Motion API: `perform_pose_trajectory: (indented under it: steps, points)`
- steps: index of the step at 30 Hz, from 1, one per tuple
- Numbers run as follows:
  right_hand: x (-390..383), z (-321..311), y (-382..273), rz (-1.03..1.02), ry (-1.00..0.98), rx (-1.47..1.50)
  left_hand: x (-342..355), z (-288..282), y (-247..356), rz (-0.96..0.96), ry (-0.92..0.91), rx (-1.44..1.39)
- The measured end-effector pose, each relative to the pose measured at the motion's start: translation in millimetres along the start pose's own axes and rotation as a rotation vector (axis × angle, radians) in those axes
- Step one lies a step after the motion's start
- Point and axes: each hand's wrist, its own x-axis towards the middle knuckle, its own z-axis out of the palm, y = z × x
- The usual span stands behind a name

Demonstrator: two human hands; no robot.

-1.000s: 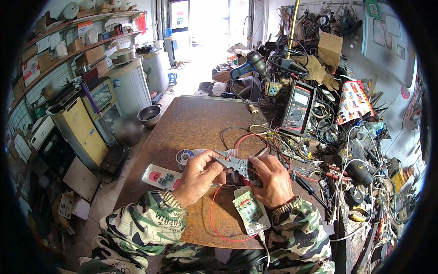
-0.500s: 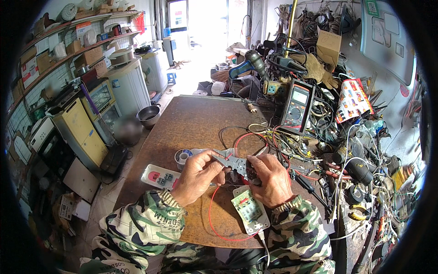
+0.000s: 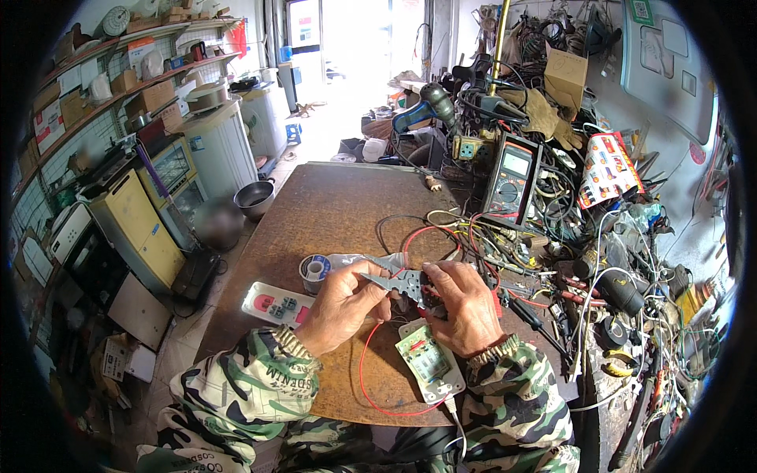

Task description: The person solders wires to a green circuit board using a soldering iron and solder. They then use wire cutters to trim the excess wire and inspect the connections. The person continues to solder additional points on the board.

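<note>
My right hand is closed round the handles of a pair of grey wire strippers, whose flat, holed jaws point toward my left hand. Fingers and thumb of my left hand pinch a red wire beside the jaws; a short piece of red shows at the jaws. From below the left hand the wire curves down over the bench to an open white box with a green circuit board, next to my right wrist. Left of my left hand lies a white cover with pink and dark parts. Behind that hand stands a wire spool.
The brown bench top stretches away ahead. On its right stands a multimeter amid tangled cables. A screwdriver-like black-handled tool and a blue heat gun lie there too. A black pan is left of the bench.
The wire strippers have tilted slightly between my hands, and both hands have stayed nearly in place. The whole view has shifted a little.
</note>
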Motion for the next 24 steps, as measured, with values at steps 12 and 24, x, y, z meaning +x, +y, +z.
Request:
perform_pose_trajectory:
  steps: [12, 24]
  points:
    - [-0.8, 1.2, -0.3, -0.010, -0.015, 0.003, -1.9, 3.3, -1.1, -0.020, 0.009, 0.030]
    - [-0.7, 1.5, 1.2, -0.029, 0.000, 0.003, -0.8, 2.0, -4.6, 0.031, 0.010, -0.003]
